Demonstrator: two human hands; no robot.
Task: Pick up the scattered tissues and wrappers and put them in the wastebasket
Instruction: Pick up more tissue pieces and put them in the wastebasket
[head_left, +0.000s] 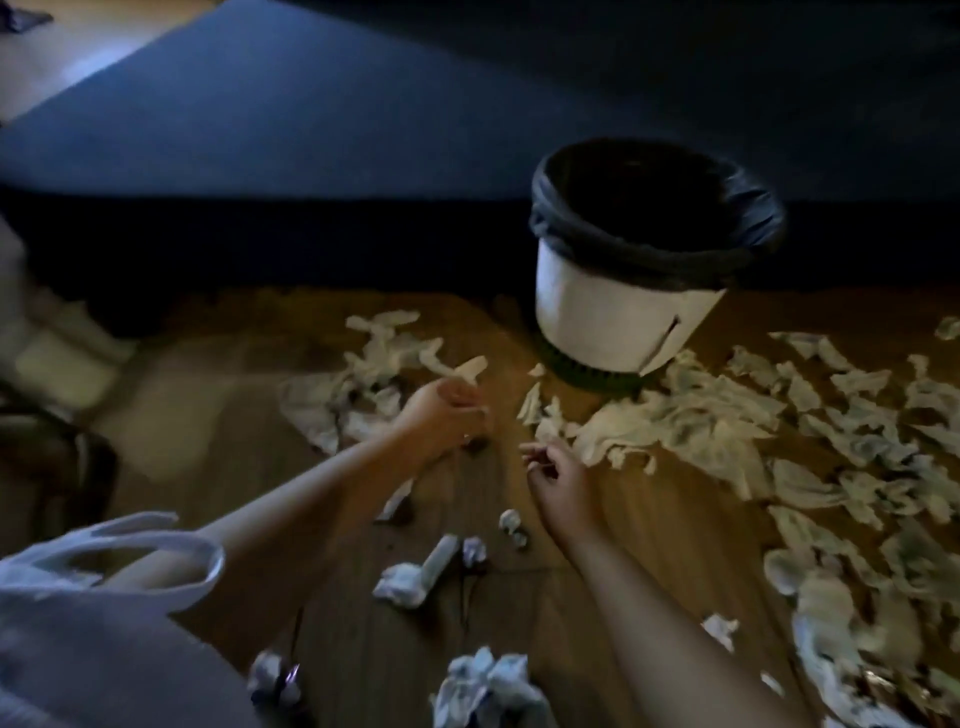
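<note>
Left grip (441, 410) pinches a tissue strip (470, 370); right grip (550, 470) loosely curled, apparently empty.
Wastebasket (613, 312) stands close ahead, likely for short drops.

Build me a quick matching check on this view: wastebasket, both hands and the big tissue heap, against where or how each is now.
1 wastebasket
2 left hand
3 right hand
4 tissue heap

a grips a tissue strip
b spread over the floor, right of the wastebasket
c lined with a black bag
d loosely curled, nothing visibly held

Pairs: 1c, 2a, 3d, 4b
</note>
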